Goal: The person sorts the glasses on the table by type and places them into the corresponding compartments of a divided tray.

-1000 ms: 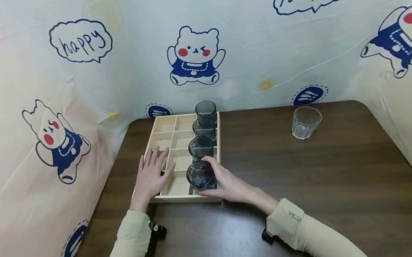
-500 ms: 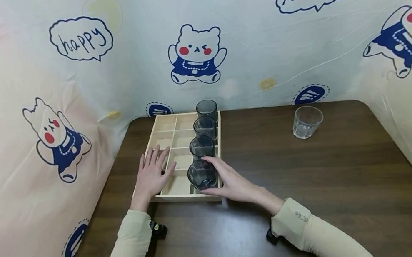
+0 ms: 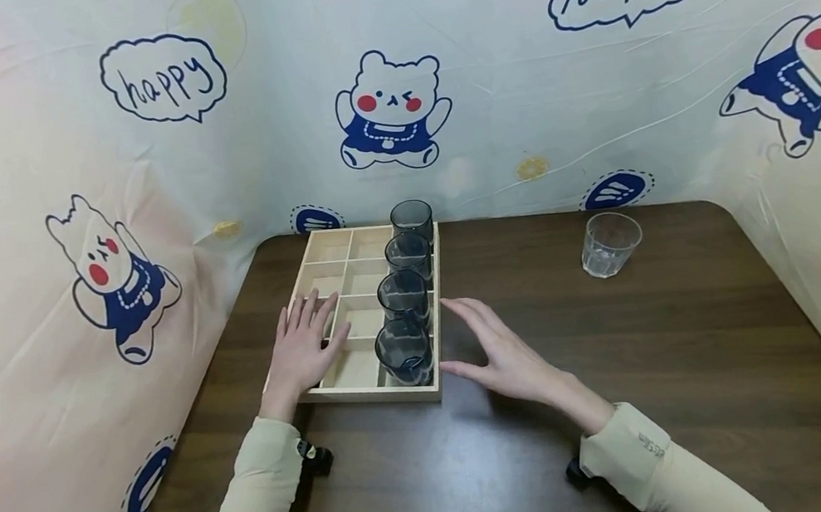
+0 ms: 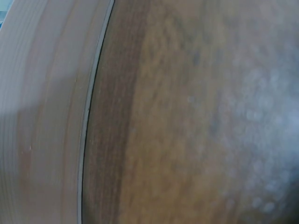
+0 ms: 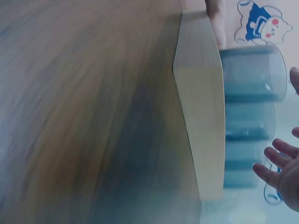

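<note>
A pale wooden box (image 3: 372, 393) divided into compartments stands on the table. Along its right column stand several smoky grey glasses, one behind another; the nearest glass (image 3: 403, 353) sits in the front right compartment. My left hand (image 3: 303, 351) rests across the box's left side with its fingers spread. Just right of the box, my right hand (image 3: 507, 354) holds nothing, its thumb and fingers apart. In the right wrist view the fingers (image 5: 266, 173) are clear of the glasses (image 5: 252, 72), which rise above the box wall (image 5: 205, 130). The left wrist view catches only box wall (image 4: 46, 116) and tabletop.
A clear glass (image 3: 610, 245) stands upright at the back right of the dark wooden table (image 3: 660, 346). A printed cloth (image 3: 499, 96) hangs behind the table and along both sides.
My right hand has let go of the nearest smoky glass and drawn back to the right. That glass now stands in the front right compartment. The left hand has stayed in place.
</note>
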A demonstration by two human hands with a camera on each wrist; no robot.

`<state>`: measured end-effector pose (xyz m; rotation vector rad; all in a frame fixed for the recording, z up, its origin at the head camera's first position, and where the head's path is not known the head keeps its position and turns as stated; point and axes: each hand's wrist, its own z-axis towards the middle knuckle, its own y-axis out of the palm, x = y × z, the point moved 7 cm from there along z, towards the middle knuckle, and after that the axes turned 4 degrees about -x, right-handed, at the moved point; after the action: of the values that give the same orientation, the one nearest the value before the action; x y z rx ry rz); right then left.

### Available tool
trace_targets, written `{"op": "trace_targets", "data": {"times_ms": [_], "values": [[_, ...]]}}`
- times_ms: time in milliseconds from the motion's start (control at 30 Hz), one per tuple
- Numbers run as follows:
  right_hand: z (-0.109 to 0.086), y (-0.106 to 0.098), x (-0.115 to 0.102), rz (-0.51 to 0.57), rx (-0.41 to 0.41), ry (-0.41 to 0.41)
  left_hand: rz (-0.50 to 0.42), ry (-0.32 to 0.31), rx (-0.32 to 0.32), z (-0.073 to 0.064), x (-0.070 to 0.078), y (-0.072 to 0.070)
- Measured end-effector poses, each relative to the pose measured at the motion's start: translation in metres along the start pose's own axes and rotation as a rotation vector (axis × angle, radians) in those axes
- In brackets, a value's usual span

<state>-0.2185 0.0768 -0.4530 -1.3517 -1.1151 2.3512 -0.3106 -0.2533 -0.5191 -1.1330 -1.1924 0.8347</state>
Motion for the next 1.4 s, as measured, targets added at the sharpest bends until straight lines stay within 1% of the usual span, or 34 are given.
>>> {"op": "trace_targets", "data": {"times_ms": [233,367,400,500,633,733,967,1200,1400], "values": [[-0.026,-0.026,0.026,-0.102,-0.002,0.073,-0.011,0.005,0.003,-0.001,0.0,0.001],[-0.043,-0.04,0.04,-0.156,0.015,0.093,-0.008,0.008,0.007,-0.001,-0.001,0.0],[-0.047,-0.043,0.043,-0.164,0.018,0.095,-0.008,0.008,0.005,-0.001,-0.001,0.0],[-0.057,-0.052,0.051,-0.189,0.046,0.062,-0.006,0.008,-0.001,0.0,0.0,-0.003],[-0.067,-0.063,0.059,-0.247,0.077,0.037,-0.004,0.012,0.0,0.0,-0.001,-0.003],[-0.075,-0.074,0.068,-0.282,0.101,0.059,-0.004,0.012,0.004,-0.001,-0.001,-0.002],[-0.095,-0.102,0.087,-0.282,0.192,0.119,-0.003,0.008,-0.004,0.0,-0.001,-0.001],[-0.115,-0.122,0.108,-0.254,0.247,0.197,-0.001,-0.005,-0.005,-0.002,-0.002,-0.002],[-0.13,-0.136,0.127,-0.236,0.267,0.273,-0.006,0.007,-0.004,-0.001,0.001,-0.001]]}}
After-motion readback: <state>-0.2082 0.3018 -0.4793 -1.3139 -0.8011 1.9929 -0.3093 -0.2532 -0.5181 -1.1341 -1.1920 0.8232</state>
